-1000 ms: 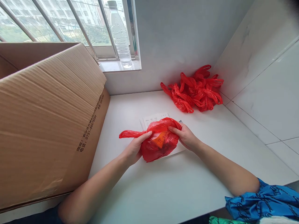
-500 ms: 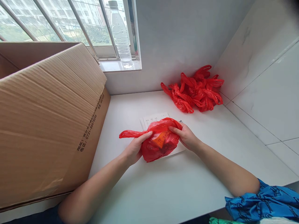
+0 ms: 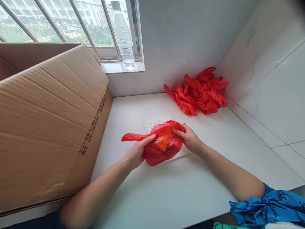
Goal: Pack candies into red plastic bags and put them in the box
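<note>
Red plastic bag (image 3: 156, 156), thin and crinkled, is held over the middle of a smooth white tabletop (image 3: 143, 200), in front of the person. It covers part of a sheet of paper (image 3: 157, 120) bearing handwriting; whether bag and paper touch cannot be told.

The tabletop runs back to a plain grey wall (image 3: 190, 38) and, on the right, to a wall of pale marbled tiles (image 3: 274, 98). At back left is a barred window (image 3: 71, 22), with buildings and greenery outside; a clear capped bottle (image 3: 123, 39) stands upright on its sill (image 3: 113, 67). A large open cardboard box (image 3: 52, 133), printed with black characters, fills the left side. In the back right corner lies a heap of red bags (image 3: 202, 93).

Counting its handle, the bag's long axis runs roughly left to right. The narrow, gathered handle (image 3: 133, 137) points left, towards the box; the rounded body bulges to the right, an orange packet (image 3: 164, 142) showing through.

Both hands are closed around the bag, thumbs on top: the left hand (image 3: 139, 152) grips its left side, the right hand (image 3: 192, 140) its upper right edge.
</note>
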Motion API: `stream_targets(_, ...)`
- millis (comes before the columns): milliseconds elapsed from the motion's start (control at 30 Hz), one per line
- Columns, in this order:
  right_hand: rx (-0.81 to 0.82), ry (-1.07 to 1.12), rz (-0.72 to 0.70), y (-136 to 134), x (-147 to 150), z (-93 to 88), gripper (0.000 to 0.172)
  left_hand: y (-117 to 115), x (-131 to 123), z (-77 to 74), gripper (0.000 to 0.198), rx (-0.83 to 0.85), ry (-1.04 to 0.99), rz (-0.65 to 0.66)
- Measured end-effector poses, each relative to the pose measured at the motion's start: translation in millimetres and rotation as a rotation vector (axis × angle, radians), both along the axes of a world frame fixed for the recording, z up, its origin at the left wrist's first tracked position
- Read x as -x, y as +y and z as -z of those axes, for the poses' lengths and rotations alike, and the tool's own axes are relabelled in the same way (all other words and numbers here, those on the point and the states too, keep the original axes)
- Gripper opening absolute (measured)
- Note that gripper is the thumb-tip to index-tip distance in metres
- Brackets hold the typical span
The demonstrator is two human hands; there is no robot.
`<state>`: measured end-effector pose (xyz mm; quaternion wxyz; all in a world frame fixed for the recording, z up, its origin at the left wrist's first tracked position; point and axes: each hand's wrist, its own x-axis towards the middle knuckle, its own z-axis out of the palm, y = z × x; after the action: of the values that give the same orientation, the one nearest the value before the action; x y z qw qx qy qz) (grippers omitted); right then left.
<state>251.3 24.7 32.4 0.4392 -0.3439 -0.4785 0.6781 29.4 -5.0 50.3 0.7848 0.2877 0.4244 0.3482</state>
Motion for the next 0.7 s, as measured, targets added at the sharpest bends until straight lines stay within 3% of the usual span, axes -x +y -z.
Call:
stream_targets(300, -0.015, 0.004, -0.003, -0.7, -1.4, -3.6, 0.039, 0.3, -0.3, 0.6, 0.04, 0.002, 0.008, -0.011)
stream_targets(500, -0.006, 0.032, 0.037, -0.2, -6.8, -3.6, 0.038, 2.9, -2.1, 1.4, 0.03, 0.088, 0.025, -0.165)
stream_targets(700, -0.066, 0.05, -0.004, 2.2, -10.5, -4.5, 0.041, 4.5, -2.2, 1.9, 0.028, 0.103, -0.02, -0.194)
